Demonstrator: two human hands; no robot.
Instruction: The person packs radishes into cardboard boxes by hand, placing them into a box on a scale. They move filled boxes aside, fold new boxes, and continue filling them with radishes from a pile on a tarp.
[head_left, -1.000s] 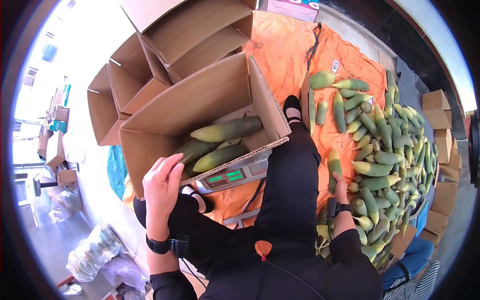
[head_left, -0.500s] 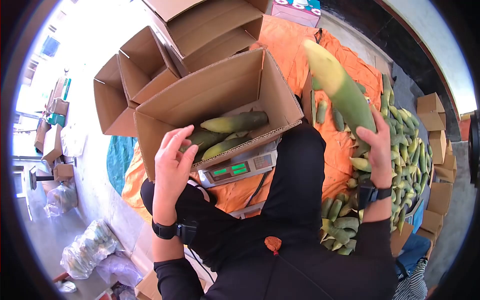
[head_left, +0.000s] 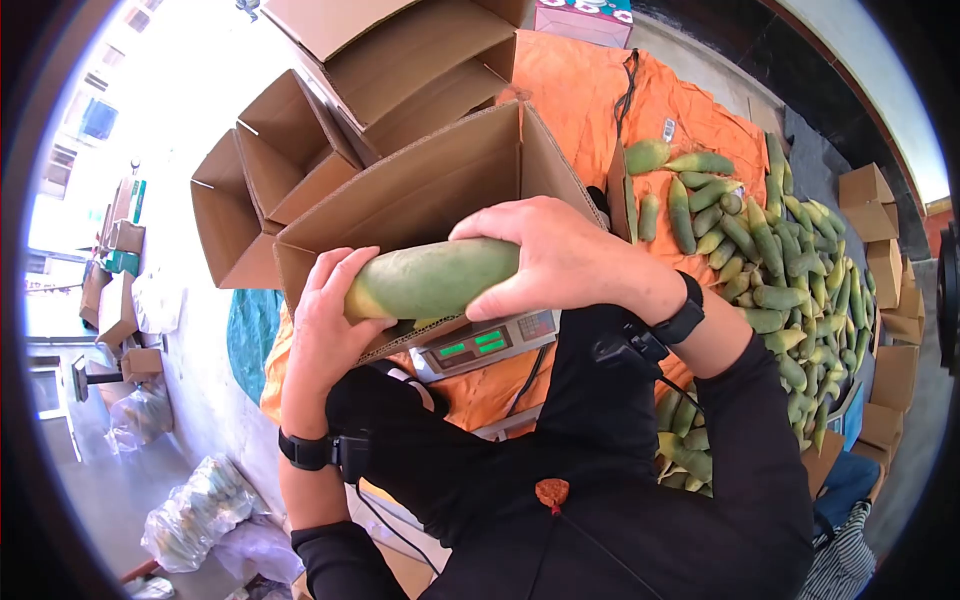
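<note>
Both hands (left point(head_left: 330, 320), right point(head_left: 550, 255)) grip a shoot point(head_left: 435, 278), hiding the box's point(head_left: 420, 190) contents.

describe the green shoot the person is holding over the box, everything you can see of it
The green shoot is thick and tapered, smooth green along its body and fading to pale yellow at its left end. It lies roughly level, just above the near wall of the open cardboard box. The right hand wraps over its right end from above, while the left hand cups its yellowish left end. Its right tip is hidden under the fingers.
</note>
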